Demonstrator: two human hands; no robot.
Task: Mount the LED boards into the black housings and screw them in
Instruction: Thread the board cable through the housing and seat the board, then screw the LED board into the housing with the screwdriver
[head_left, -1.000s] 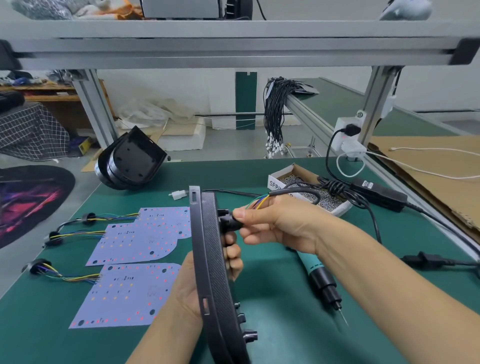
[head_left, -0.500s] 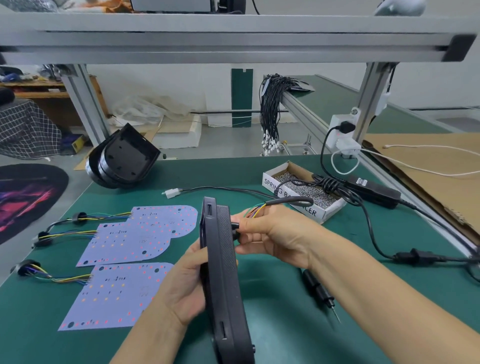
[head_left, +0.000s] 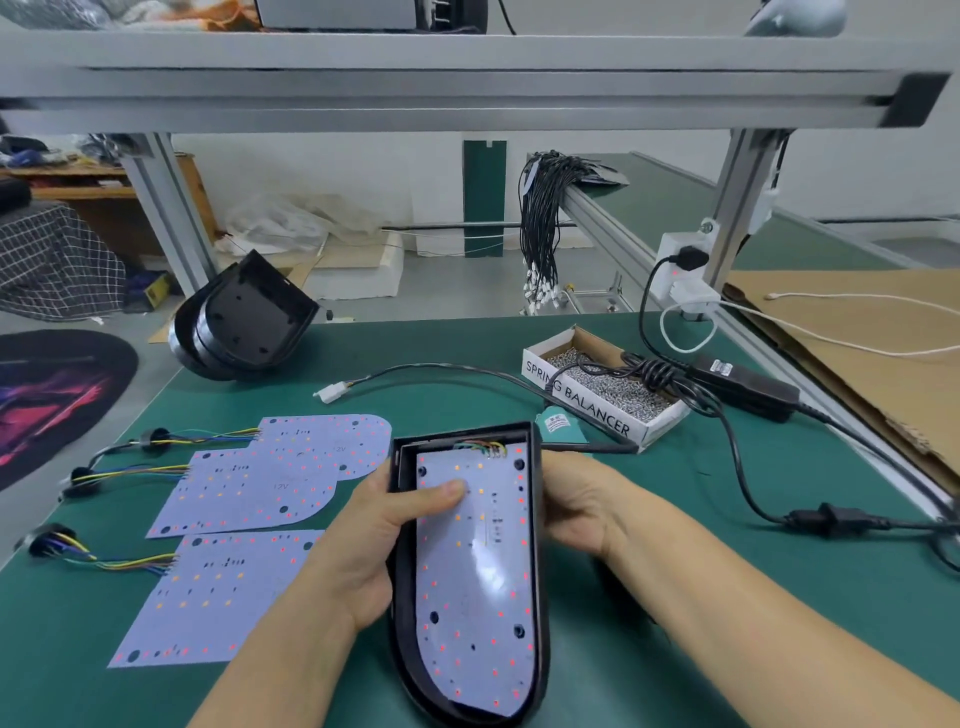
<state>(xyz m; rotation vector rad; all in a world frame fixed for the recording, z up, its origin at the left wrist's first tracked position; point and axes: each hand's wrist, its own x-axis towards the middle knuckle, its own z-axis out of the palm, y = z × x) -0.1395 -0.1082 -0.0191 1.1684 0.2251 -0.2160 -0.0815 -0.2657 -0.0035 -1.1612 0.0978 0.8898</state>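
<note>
**Board seated in one housing; no screws visible yet**

Nearest the person, a black housing is held open-face up over the green bench, with an LED board lying inside it. The left hand grasps the housing's left wall, thumb pressing on the board. The right hand cups the right wall from outside; its fingers are hidden behind the housing. The board's wires sit at the top end, inside the rim. The mounting holes look dark and unfilled, so fastening appears not yet done.

To the left, three loose boards lie flat with their leads, evidently awaiting housings. Beyond, a carton of screws stands near the right hand, a power cable draped across it. Farther back left, stacked empty housings rest at the bench edge. No screwdriver can be seen
</note>
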